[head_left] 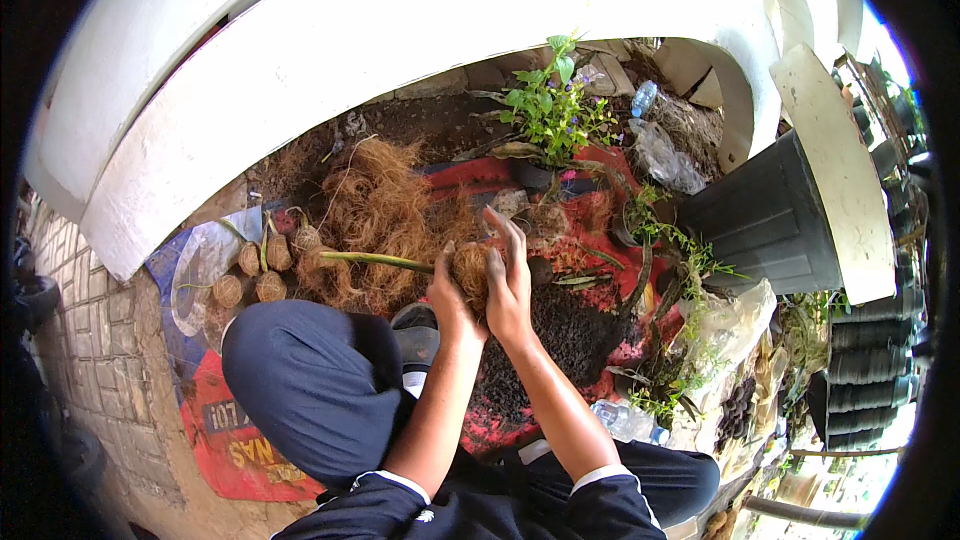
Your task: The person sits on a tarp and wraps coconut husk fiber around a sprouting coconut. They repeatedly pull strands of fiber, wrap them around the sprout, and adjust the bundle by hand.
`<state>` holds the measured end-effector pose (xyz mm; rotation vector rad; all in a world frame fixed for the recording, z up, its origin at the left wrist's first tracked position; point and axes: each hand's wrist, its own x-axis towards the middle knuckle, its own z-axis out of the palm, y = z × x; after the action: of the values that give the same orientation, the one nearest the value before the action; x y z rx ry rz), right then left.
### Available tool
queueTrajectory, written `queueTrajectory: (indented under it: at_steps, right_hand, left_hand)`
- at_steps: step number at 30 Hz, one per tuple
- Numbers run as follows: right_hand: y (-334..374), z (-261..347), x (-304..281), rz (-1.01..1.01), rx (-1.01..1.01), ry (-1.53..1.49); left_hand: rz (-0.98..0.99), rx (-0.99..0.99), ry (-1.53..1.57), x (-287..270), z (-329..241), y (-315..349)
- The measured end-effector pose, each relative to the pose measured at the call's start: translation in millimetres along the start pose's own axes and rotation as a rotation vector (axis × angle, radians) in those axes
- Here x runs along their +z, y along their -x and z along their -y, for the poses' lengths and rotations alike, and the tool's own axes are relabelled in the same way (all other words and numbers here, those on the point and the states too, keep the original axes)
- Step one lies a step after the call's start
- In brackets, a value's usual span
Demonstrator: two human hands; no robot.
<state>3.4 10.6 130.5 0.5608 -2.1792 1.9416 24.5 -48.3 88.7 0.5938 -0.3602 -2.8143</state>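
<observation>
Between my two palms sits a round ball of brown coconut fibre (469, 268), with a long green plant stem (375, 260) sticking out of it toward the left. My left hand (450, 295) cups the ball's left side. On its right side presses my right hand (511, 285), the fingers held long and slightly bent. A loose heap of coconut fibre (385, 195) lies just beyond the hands. Farther left, several finished-looking fibre balls (278, 255) rest in a group, some with green shoots. Dark crumbly soil (565, 340) is spread to the right of my forearms.
A red printed sheet (240, 440) covers the ground under me. A flowering plant (555, 105) stands beyond the heap. At the right are a large black pot (765, 215), trailing green plants (650, 225) and a clear plastic bottle (628, 422). White curved panels (430, 20) border the far side.
</observation>
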Motion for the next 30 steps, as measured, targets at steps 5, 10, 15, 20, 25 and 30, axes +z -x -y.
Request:
queueTrajectory:
  at_steps: [5, 10, 15, 20, 25, 30]
  right_hand:
    - [-5.6, -3.9, -24.5, 0.28, -0.555, 0.383]
    - [5.0, -5.9, -17.4, -0.113, -0.077, 0.076]
    - [10.1, -8.6, -4.2, -0.167, 0.178, -0.233]
    - [11.7, -14.0, -5.6, -0.057, -0.131, 0.051]
    - [15.4, -14.6, -18.5, -0.052, -0.314, -0.083]
    - [0.8, -13.9, -33.2, 0.208, -0.544, 0.307]
  left_hand:
    - [0.144, -0.204, 0.033, 2.9, -9.2, -1.1]
    - [0.164, 0.118, -0.523, 27.3, -10.3, 4.9]
    - [0.131, 0.157, -0.555, 31.0, -12.3, 13.9]
    - [0.003, 0.16, -0.587, 20.7, -10.1, 14.8]
    - [0.094, -0.097, -0.054, 4.9, -5.4, 10.8]
    - [0.129, -0.247, 0.116, 0.8, -5.8, 11.2]
